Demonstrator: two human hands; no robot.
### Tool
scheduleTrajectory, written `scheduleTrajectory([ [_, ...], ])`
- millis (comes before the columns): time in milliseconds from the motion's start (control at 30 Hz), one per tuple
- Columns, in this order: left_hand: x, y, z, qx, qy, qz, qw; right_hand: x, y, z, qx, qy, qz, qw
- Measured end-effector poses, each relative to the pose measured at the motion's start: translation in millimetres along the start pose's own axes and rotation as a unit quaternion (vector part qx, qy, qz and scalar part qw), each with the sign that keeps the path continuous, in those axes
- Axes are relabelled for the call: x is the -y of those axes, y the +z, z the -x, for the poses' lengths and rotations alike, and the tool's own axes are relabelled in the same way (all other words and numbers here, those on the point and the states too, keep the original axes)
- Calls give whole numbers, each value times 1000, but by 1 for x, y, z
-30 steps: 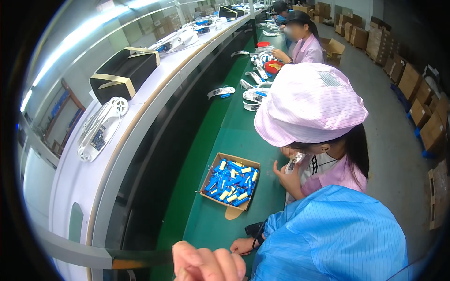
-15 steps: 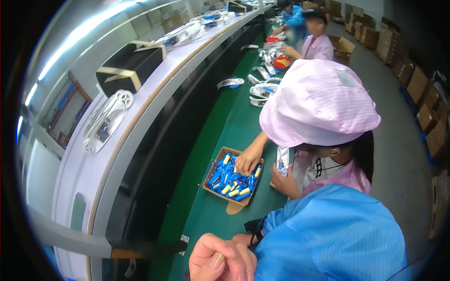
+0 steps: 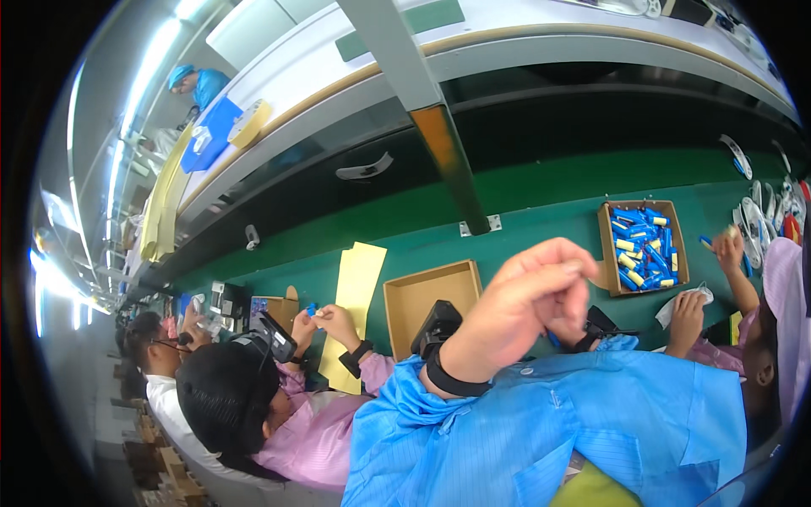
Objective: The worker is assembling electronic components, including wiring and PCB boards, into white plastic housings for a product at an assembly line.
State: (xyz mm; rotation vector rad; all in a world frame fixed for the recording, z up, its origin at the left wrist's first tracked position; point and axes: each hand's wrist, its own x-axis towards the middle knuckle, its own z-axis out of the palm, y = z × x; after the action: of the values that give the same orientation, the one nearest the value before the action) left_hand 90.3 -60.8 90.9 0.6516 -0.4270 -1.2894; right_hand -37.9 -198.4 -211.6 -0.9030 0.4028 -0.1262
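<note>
My left hand (image 3: pixel 528 296) is raised in front of my chest over the green bench (image 3: pixel 541 221), a black strap round its wrist. Its fingers curl in toward the thumb; anything between them is hidden. Behind it, my right hand (image 3: pixel 576 336) is mostly covered, with only part of the hand and a black wrist strap showing. Beside that hand shows a small blue piece (image 3: pixel 553 339), too hidden to name. Right of my hands stands a cardboard box (image 3: pixel 606 245) filled with blue cylindrical cells (image 3: pixel 646 249), some with yellow wraps. An open cardboard box (image 3: pixel 422 304) lies on the left.
Yellow sheets (image 3: pixel 356 283) lie left of the open box. A co-worker's hands (image 3: pixel 325 325) there hold a small blue piece. On the right, another co-worker's hand (image 3: pixel 728 249) holds a cell near white curved housings (image 3: pixel 758 211). A metal post (image 3: pixel 448 152) stands at the bench's back.
My view has swung left, bringing in the open box, yellow sheets and left co-workers. My left hand now appears raised higher. The right co-worker's hand has left the cell box.
</note>
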Motion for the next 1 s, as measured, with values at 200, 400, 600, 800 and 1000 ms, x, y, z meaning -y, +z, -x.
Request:
scheduleTrajectory([
  [200, -24, -72, 5, -179, 104, -8, 978, -12, 41, -44, -7, 56, 160, 986],
  [400, -68, -224, -33, -466, 158, -184, 851, -10, 41, -48, -11, 50, 190, 980],
  [600, -98, -386, -67, -480, 101, -654, 576, -36, 25, -38, -28, -146, 378, 914],
  [800, -156, -488, -75, -423, -64, -855, 292, -22, 32, -40, 36, -45, 373, 926],
  [1000, -160, -488, -143, -389, -81, -870, 292, -35, 14, -31, -38, -67, 392, 917],
])
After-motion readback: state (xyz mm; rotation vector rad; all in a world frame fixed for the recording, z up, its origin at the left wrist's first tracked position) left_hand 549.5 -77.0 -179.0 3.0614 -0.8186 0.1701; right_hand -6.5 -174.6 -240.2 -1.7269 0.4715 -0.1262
